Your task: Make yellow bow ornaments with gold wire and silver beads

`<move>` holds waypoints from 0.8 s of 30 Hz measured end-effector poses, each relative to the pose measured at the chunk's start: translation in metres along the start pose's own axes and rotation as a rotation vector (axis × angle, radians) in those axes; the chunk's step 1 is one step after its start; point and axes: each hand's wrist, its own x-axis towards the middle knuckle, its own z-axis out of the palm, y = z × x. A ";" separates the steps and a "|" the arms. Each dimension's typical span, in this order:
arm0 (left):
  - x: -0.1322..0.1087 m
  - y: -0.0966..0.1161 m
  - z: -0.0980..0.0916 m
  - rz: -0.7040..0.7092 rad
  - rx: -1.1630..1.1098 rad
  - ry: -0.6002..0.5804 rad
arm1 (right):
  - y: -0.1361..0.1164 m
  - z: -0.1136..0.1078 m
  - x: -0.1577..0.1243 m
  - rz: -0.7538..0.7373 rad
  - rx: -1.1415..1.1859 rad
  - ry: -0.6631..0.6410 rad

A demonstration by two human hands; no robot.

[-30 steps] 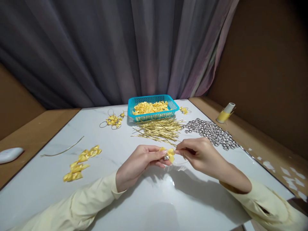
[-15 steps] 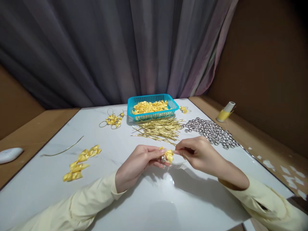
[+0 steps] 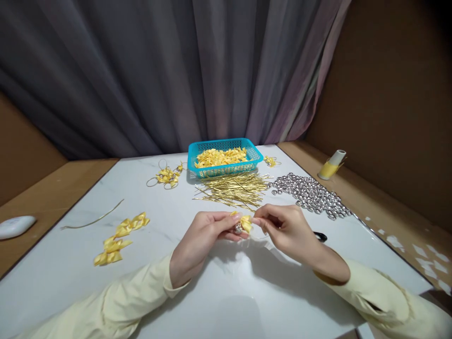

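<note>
In the middle of the head view, my left hand pinches a yellow ribbon bow between thumb and fingers. A small silver bell sits against the bow's left side. My right hand is closed just right of the bow, thumb and forefinger pinched together. A thin cord curves below the bow to this hand; its end is hidden in the fingers. Several loose yellow bows and one separate gold cord lie to the left.
A blue basket of yellow bows stands at the back. Before it lies a pile of gold cords, with silver bells to the right. Looped bow-and-bell pieces lie back left. A black-handled object shows behind my right wrist.
My right hand and forearm have shifted slightly left and inward, uncovering the black object behind the wrist. The bow and bell have moved a little left and up in my left hand.
</note>
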 end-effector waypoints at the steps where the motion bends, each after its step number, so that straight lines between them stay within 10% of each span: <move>1: 0.000 -0.001 0.000 0.014 -0.003 0.005 | 0.000 0.002 -0.001 -0.012 -0.007 0.023; 24: -0.005 0.007 0.001 0.088 0.078 -0.001 | 0.004 -0.025 0.003 -0.109 0.016 -0.206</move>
